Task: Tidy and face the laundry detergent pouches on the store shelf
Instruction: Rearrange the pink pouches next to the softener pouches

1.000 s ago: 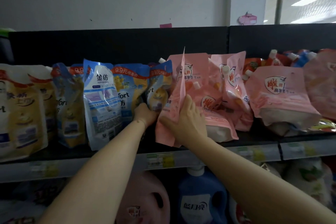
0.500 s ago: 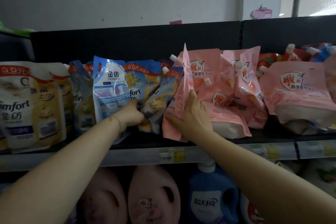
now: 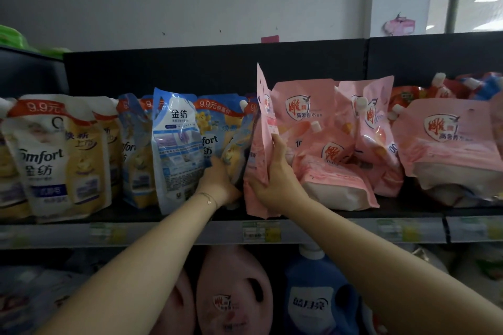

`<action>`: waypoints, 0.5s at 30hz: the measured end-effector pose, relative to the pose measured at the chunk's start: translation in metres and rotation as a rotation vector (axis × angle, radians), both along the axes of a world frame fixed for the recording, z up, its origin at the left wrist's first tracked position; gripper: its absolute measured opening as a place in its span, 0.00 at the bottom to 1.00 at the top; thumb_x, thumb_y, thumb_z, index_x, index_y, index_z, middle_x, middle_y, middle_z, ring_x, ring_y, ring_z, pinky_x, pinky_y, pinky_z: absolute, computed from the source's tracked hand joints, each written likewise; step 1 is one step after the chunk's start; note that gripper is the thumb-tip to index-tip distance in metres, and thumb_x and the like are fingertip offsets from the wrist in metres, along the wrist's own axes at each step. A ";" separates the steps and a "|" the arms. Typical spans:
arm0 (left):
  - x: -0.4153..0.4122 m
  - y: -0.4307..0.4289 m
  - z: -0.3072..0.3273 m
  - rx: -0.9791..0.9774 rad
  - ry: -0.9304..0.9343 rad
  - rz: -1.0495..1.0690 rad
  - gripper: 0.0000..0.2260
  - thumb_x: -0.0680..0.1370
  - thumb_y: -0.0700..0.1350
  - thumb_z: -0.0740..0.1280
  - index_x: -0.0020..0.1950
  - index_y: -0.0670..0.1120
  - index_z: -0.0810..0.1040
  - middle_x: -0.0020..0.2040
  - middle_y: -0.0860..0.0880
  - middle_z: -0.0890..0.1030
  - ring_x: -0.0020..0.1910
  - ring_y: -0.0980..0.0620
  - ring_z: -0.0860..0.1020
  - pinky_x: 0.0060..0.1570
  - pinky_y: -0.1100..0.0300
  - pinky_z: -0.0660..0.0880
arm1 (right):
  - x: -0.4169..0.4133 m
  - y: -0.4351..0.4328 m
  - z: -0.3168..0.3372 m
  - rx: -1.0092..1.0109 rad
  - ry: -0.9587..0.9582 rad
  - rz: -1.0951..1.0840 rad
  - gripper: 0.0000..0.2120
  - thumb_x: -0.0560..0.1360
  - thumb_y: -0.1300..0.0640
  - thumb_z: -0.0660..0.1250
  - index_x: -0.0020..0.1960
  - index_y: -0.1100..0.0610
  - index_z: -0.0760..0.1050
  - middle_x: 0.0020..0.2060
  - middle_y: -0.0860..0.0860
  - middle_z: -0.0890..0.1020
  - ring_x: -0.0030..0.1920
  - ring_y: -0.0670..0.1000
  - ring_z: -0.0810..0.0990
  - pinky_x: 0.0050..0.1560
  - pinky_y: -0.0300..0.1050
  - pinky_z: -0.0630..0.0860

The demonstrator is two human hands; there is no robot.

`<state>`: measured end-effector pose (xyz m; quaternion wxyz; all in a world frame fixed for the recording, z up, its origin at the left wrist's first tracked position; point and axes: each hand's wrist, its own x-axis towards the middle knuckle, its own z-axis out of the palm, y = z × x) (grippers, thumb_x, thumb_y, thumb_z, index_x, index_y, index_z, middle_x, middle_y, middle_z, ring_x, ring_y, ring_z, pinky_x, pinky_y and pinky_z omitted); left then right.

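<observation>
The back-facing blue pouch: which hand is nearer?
Left. The left hand sits right beside the blue pouch; the right hand is farther right, holding a pink pouch.

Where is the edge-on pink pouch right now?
Head view, centre of the black shelf: the edge-on pink plastic pouch stands gripped by the right hand, blue softener pouches to its left, slumped pink pouches to its right.

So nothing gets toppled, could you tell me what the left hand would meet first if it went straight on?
The left hand points up and inward. It would press first into the leaning blue-and-yellow Comfort pouch, which it likely touches now, though depth is unclear.
</observation>
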<state>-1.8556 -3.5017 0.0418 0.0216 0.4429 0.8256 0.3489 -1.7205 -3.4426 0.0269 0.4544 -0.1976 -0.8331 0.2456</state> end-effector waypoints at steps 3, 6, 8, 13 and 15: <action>-0.006 -0.003 0.003 -0.043 -0.067 -0.002 0.41 0.68 0.44 0.75 0.72 0.40 0.53 0.65 0.40 0.71 0.64 0.42 0.72 0.52 0.59 0.71 | -0.004 0.004 -0.003 0.003 0.048 0.042 0.44 0.71 0.55 0.69 0.71 0.37 0.40 0.71 0.58 0.66 0.69 0.56 0.69 0.66 0.57 0.70; -0.016 -0.006 0.001 0.015 -0.202 -0.064 0.45 0.68 0.42 0.76 0.75 0.40 0.50 0.68 0.41 0.70 0.66 0.44 0.70 0.64 0.55 0.69 | -0.011 0.008 -0.004 0.002 0.060 0.058 0.44 0.73 0.57 0.69 0.71 0.37 0.39 0.74 0.56 0.60 0.71 0.56 0.65 0.69 0.55 0.68; -0.018 -0.012 -0.002 0.063 -0.311 -0.103 0.46 0.70 0.39 0.75 0.76 0.40 0.47 0.70 0.42 0.68 0.67 0.44 0.69 0.65 0.53 0.69 | -0.018 0.011 -0.004 0.013 0.035 0.059 0.44 0.73 0.58 0.68 0.71 0.37 0.39 0.75 0.56 0.58 0.72 0.56 0.64 0.69 0.53 0.67; -0.012 -0.025 -0.012 0.177 -0.350 -0.040 0.37 0.70 0.39 0.75 0.71 0.42 0.55 0.59 0.45 0.72 0.62 0.44 0.73 0.58 0.53 0.73 | -0.030 0.012 -0.007 -0.015 -0.049 0.063 0.45 0.73 0.57 0.67 0.74 0.40 0.37 0.74 0.57 0.59 0.72 0.57 0.63 0.69 0.58 0.66; -0.004 -0.031 -0.014 0.208 -0.279 0.015 0.33 0.69 0.42 0.76 0.67 0.42 0.60 0.54 0.47 0.72 0.57 0.45 0.74 0.50 0.58 0.70 | -0.030 0.014 -0.005 0.003 -0.079 0.057 0.45 0.73 0.53 0.67 0.75 0.44 0.36 0.74 0.58 0.60 0.72 0.58 0.64 0.68 0.58 0.67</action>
